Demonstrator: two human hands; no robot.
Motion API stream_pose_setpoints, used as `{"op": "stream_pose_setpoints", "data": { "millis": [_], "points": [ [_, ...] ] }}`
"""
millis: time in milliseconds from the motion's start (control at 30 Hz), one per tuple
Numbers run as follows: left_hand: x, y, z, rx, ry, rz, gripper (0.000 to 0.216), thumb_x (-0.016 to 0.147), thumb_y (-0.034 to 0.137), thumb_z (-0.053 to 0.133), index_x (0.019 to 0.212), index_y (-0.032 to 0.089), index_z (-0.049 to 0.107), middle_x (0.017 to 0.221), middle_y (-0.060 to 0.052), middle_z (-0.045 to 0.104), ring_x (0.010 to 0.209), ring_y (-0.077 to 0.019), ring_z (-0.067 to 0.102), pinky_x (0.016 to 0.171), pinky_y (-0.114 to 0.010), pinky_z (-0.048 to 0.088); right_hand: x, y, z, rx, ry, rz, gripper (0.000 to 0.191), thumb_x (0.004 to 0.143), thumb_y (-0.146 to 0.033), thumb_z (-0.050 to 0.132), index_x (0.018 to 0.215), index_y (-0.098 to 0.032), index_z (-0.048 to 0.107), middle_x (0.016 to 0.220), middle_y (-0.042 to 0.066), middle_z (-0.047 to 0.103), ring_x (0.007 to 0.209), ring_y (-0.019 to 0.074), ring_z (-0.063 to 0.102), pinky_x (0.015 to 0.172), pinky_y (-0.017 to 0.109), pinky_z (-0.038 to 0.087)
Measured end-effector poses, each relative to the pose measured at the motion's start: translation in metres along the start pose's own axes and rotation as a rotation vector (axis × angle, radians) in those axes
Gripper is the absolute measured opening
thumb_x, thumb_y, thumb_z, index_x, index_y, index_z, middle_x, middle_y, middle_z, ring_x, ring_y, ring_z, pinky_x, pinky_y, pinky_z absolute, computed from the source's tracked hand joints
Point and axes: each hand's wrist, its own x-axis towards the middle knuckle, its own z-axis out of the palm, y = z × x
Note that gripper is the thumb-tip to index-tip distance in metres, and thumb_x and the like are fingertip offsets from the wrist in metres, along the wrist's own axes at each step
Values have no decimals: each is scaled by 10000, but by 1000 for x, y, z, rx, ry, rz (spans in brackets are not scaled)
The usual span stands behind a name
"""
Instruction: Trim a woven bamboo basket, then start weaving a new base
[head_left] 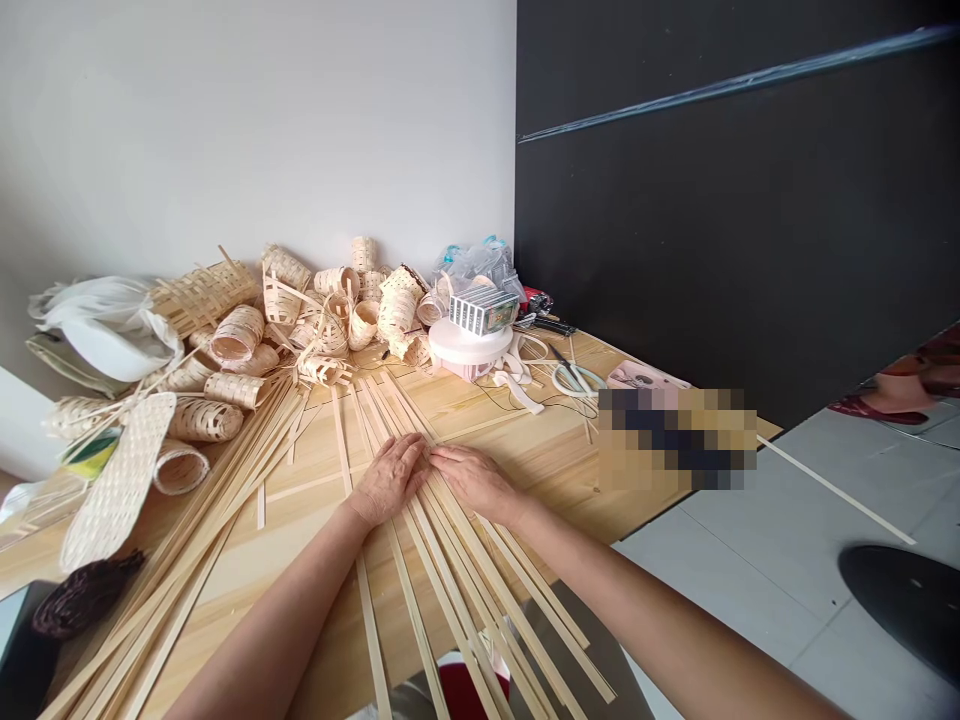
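Note:
My left hand (392,474) rests over the middle of a fan of long, pale bamboo strips (431,580), its fingers bent down onto them. Against its fingertips lies my right hand (474,482), fingers pressed together and closed at the same strips. Part of what the fingertips grip is hidden beneath them. The strips run from the tabletop toward my body, and their near ends jut over the table's front edge. Just left of my left hand, one separate strip (341,440) lies lengthwise on the table.
A thick bundle of strips (217,480) lies to the left. Behind stand several small woven baskets (238,333). A flat woven piece (124,475) leans at far left. Scissors (574,372), a white round turntable (469,343) and a pink phone (637,378) are at the right, by a black panel (712,230).

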Motion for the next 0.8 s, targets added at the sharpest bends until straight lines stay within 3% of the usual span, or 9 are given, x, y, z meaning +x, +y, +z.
{"op": "stream_pose_setpoints", "data": {
  "millis": [100, 300, 567, 800],
  "points": [
    [2, 1, -4, 2, 2, -23, 325, 885, 259, 372, 1188, 145, 411, 1226, -127, 509, 1171, -199, 444, 1009, -429, 307, 0, 0, -1, -3, 9, -7, 310, 847, -113, 376, 1058, -118, 604, 1065, 109, 634, 1007, 189, 566, 926, 345, 431],
    [7, -6, -32, 105, -144, -101, 341, 815, 99, 392, 1127, 190, 496, 1187, -87, 548, 1111, -196, 493, 995, -460, 300, -1, 0, -2, 6, 18, -19, 293, 842, -120, 400, 1038, -150, 616, 1068, 91, 636, 1013, 184, 563, 923, 343, 435],
    [-8, -1, -54, 53, -282, 125, 333, 842, 100, 350, 1082, 214, 551, 1122, -56, 581, 1114, -200, 461, 942, -400, 349, -2, 1, 1, 20, 26, -16, 299, 832, -97, 407, 1045, -119, 615, 1073, 107, 635, 1025, 190, 559, 924, 334, 432],
    [-11, 0, -52, 66, -267, 131, 284, 841, 103, 329, 914, 202, 585, 967, -61, 600, 1000, -186, 513, 932, -389, 345, -1, -1, -2, 23, 25, -8, 297, 830, -98, 409, 1039, -136, 616, 1068, 97, 638, 1008, 185, 568, 914, 334, 439]
  ]
}}
